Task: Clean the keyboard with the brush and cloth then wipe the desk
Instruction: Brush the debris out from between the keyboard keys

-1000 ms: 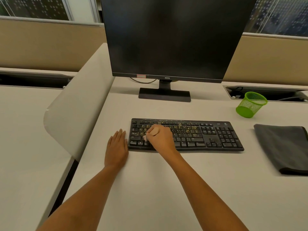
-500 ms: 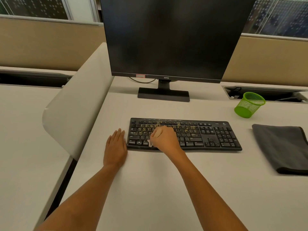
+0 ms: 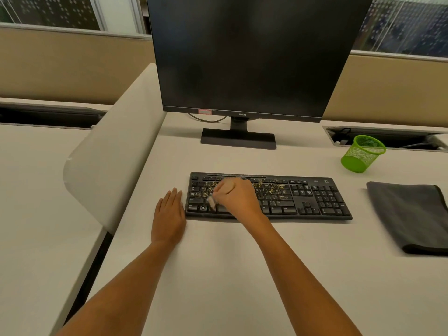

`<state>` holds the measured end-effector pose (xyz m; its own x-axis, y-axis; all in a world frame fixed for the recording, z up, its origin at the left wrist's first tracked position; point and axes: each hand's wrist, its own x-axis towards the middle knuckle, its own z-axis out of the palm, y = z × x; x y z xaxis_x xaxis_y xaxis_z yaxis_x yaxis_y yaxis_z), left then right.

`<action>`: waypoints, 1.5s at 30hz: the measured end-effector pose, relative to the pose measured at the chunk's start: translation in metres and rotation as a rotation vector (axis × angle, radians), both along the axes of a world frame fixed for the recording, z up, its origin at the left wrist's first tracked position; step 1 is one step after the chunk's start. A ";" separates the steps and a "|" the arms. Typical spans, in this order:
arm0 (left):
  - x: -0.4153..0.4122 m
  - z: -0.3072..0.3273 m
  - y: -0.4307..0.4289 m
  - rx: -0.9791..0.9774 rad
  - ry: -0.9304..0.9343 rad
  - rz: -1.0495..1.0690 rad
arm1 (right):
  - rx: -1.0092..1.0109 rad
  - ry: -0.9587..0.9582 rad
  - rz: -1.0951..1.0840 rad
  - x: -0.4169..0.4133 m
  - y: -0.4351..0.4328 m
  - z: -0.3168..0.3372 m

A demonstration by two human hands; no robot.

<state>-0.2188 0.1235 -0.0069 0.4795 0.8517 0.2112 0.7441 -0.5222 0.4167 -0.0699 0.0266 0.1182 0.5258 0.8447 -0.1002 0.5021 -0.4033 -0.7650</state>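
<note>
At the middle of the desk (image 3: pixel 218 275) a black keyboard (image 3: pixel 303 197) lies square to the person, in front of the stand of a dark monitor (image 3: pixel 254 52). The right hand (image 3: pixel 238 197) is over the keyboard's left half, its fingers (image 3: pixel 225 187) curled into a fist round a small pale brush (image 3: pixel 211 202). Only the brush's end shows below the knuckles, blurred, down on the keys of the lower left rows. Yellowish specks (image 3: pixel 271 189) lie scattered over the letter keys, from beside the hand out toward the keyboard's middle.

The left hand (image 3: pixel 168 214) lies flat on the desk just beside the keyboard's left edge, palm down, fingers (image 3: pixel 172 196) straight and close together, holding nothing. Whether its thumb side touches the keyboard cannot be told.

A folded dark grey cloth (image 3: pixel 409 214) lies on the desk to the right of the keyboard, apart from it, with its right side cut off by the edge of the view. Behind the cloth, toward the back right, stands a green mesh cup (image 3: pixel 362 154), near a cable slot in the desk. A pale rounded divider panel (image 3: pixel 114 151) rises along the desk's left side.
</note>
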 end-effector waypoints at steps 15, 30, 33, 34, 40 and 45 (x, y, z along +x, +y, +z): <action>0.000 0.000 0.000 -0.008 -0.004 0.001 | 0.032 0.032 -0.083 -0.010 0.008 -0.007; -0.005 0.000 0.005 -0.076 -0.075 -0.030 | 0.188 0.049 0.332 -0.027 0.014 -0.030; -0.005 0.002 0.005 -0.081 -0.062 -0.034 | 0.108 -0.033 0.450 -0.022 0.013 -0.029; -0.005 0.002 0.005 -0.083 -0.067 -0.035 | 0.096 -0.029 0.462 -0.020 0.014 -0.026; -0.005 -0.002 0.005 -0.048 -0.102 -0.027 | 0.253 0.078 0.365 -0.015 0.019 -0.019; -0.004 -0.002 0.005 -0.034 -0.063 -0.020 | 0.112 -0.061 0.448 -0.017 0.025 -0.025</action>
<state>-0.2232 0.1284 -0.0088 0.4834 0.8492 0.2123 0.7055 -0.5216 0.4798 -0.0866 0.0515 0.0930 0.1087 0.9938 0.0243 0.6536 -0.0530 -0.7550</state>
